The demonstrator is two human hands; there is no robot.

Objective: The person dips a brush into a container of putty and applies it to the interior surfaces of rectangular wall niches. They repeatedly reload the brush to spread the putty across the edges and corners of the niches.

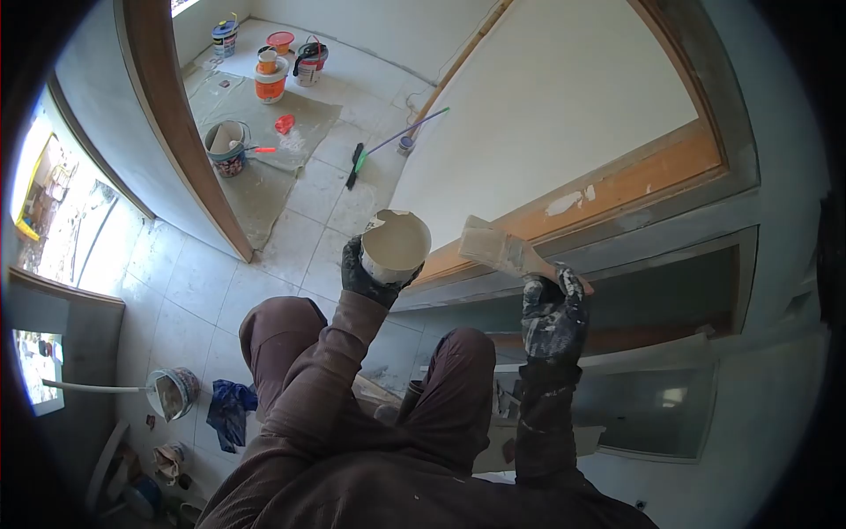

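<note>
My left hand (363, 271), in a dark glove, is closed around a round pot (401, 260) with a ragged rim and pale, paint-like contents. To its right, my right hand (553, 322) wears a dark glove splashed with white. Its fingers grip the wooden handle of a wide paintbrush (498, 247), whose pale-coated bristles point left toward the pot without touching it. Behind the brush runs an orange-brown wooden frame (608, 198) with white patches on it.
Far below, a tiled floor (211, 282) carries a drop sheet (256, 194) with a bucket (227, 150), and orange tubs (270, 81) behind. A broom (357, 166) lies near the wall. Lower left are another bucket (174, 392) and a dark blue cloth (231, 413).
</note>
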